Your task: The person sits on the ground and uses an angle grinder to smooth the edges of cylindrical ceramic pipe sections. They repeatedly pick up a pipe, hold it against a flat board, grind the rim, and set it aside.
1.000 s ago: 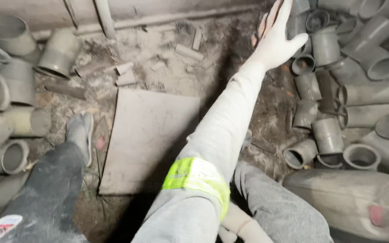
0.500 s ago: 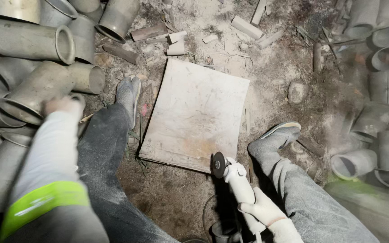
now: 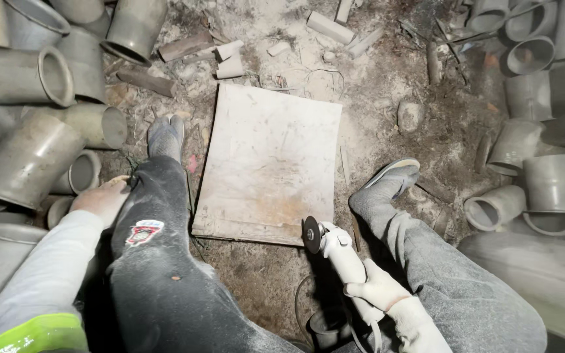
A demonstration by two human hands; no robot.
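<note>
- One flat board [image 3: 269, 167] lies on the dirt between the person's two shoes.
- Right hand [image 3: 375, 289], in a white glove, is wrapped around one angle grinder [image 3: 338, 252]; its disc sits just off the board's near edge.
- Left hand [image 3: 102, 198], left of the board, reaches at the grey pipe fittings [image 3: 31, 157]; grip cannot be told.
- Fittings piled on both sides of the board, too many to count.
- One small red-and-white patch [image 3: 144, 232] on the dark trouser knee.

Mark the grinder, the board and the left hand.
grinder [image 3: 341, 252]: head view, pale body behind the disc.
board [image 3: 269, 163]: head view, middle of its top face.
left hand [image 3: 102, 199]: head view, back of the hand.
</note>
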